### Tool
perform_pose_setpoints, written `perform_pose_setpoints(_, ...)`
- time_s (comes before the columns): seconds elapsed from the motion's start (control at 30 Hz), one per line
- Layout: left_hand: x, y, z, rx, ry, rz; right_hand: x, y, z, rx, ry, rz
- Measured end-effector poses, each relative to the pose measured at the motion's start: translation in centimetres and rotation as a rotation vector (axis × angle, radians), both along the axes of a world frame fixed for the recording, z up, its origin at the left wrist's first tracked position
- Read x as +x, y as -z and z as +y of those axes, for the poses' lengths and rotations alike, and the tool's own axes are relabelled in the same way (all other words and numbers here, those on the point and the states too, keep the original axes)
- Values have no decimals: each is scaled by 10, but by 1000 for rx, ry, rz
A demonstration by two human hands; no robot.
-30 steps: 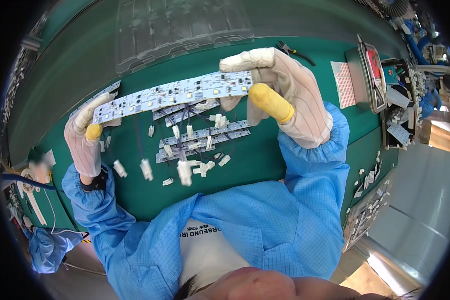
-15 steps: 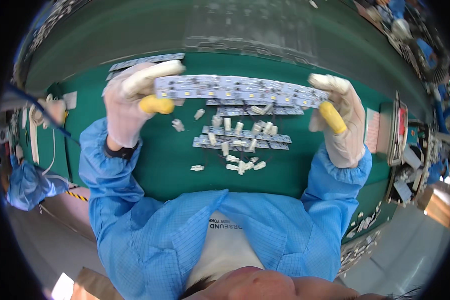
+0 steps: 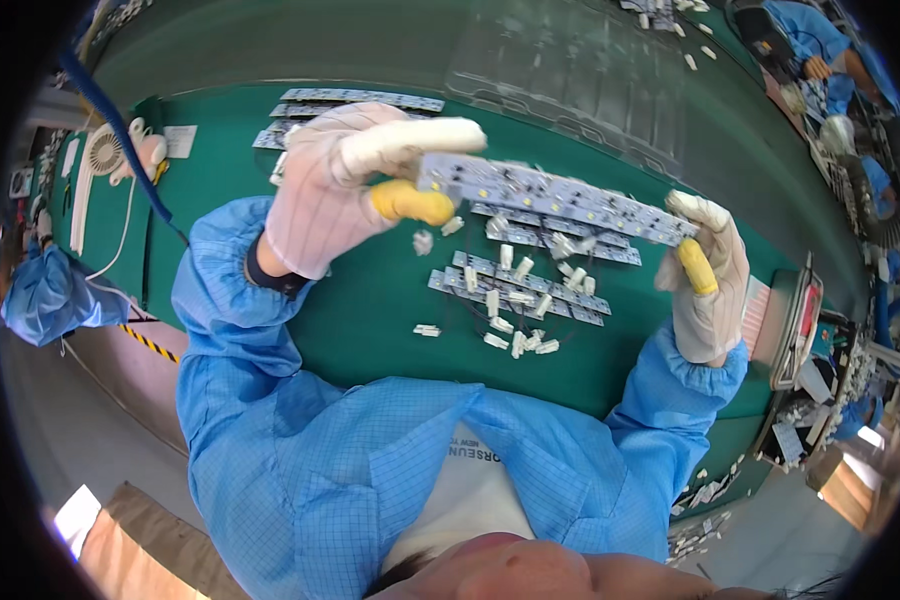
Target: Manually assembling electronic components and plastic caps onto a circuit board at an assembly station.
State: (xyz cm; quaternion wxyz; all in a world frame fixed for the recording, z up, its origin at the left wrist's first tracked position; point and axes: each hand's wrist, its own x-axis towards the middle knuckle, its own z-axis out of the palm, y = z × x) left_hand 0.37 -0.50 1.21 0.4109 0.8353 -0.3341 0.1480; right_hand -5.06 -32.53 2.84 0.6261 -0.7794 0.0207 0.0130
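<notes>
Yellow-capped thumbs (image 3: pixel 412 202) and white-gloved fingers (image 3: pixel 410 145) pinch closed; left hand (image 3: pixel 320 195) grips the left end of a white LED strip (image 3: pixel 560 198), right hand (image 3: pixel 711 290) its right end; strip held above the green surface (image 3: pixel 370 330). Wired strips (image 3: pixel 515 287) with white connectors (image 3: pixel 519 345) lie between it and the near edge; stacked strips (image 3: pixel 360 98) near the far edge, toward the left; clear plastic tray (image 3: pixel 570 90) along the far edge.

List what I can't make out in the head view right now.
All in the head view:
- Held strip: its far face is turned away from the camera, and its tiny parts are blurred.
- Back strips: partly hidden by the left hand.
- Middle strips: partly hidden by the held strip.
- Person at upper right: cut off by the picture's edge.
</notes>
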Motion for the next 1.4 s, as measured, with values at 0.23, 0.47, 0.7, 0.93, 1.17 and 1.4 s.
perform_pose_setpoints(0.23,15,12,0,-21,-5,161,-9,-3,0,60,-76,-65)
perform_pose_setpoints(0.47,20,9,-4,38,18,137,-10,-11,2,132,-83,-67)
perform_pose_setpoints(0.7,11,17,1,-248,28,386,-6,-2,0,94,-40,-79)
perform_pose_setpoints(0.93,3,2,1,-1,70,164,-2,-1,-3,-7,-27,-36)
perform_pose_setpoints(1.17,1,2,-4,-32,50,-29,1,6,-3,-38,-3,-5)
perform_pose_setpoints(1.4,19,14,0,1,-37,350,-15,-1,9,54,-62,-110)
